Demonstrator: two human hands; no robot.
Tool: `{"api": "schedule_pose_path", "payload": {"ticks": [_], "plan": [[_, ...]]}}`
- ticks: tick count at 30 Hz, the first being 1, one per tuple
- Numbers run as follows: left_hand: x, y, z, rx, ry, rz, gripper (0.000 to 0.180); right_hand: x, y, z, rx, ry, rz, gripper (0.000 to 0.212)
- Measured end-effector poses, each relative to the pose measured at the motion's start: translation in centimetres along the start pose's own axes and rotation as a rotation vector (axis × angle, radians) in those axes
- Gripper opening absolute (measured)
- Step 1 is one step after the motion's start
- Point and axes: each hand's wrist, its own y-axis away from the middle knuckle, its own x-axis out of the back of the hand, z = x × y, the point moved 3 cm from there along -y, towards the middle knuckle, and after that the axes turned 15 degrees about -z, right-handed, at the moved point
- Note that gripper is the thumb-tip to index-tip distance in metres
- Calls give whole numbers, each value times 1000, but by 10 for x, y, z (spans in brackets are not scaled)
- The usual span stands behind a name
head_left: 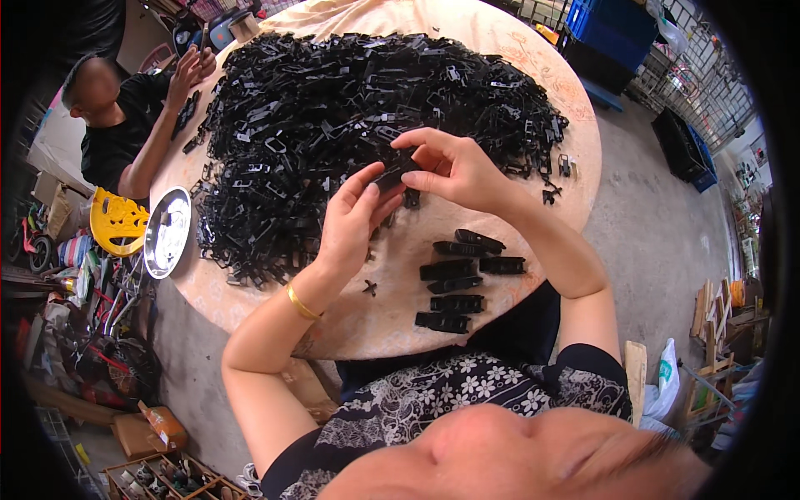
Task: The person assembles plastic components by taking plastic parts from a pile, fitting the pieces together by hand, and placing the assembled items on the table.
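Between my two hands, above the near side of the pile, is a black plastic part (390, 177), long and narrow. My left hand (354, 215) grips its left end between thumb and fingers. At its other end my right hand (446, 171) pinches it with thumb and forefinger. Beyond and to the left spreads a large heap of loose black plastic pieces (333, 100), some shaped like open frames. Right of my left forearm, several similar black parts (457, 283) lie stacked in a loose group. One small black piece (370, 287) rests alone on the cloth.
A round table with a peach cloth (575, 108) holds everything. Across on the left sits another person (117, 125), hands raised at the table's edge. A shiny metal tray (169, 233) and a yellow plastic chair (117, 223) stand at the left. Blue crates (612, 37) are at the far right.
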Motion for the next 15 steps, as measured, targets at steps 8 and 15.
{"api": "schedule_pose_path", "payload": {"ticks": [8,15], "plan": [[-1,-1,-2,-15,-72,-4,35,-4,1,2,41,-434,43,36],[0,-1,-4,-31,-63,-11,35,-5,-1,12,-56,-445,102,25]]}}
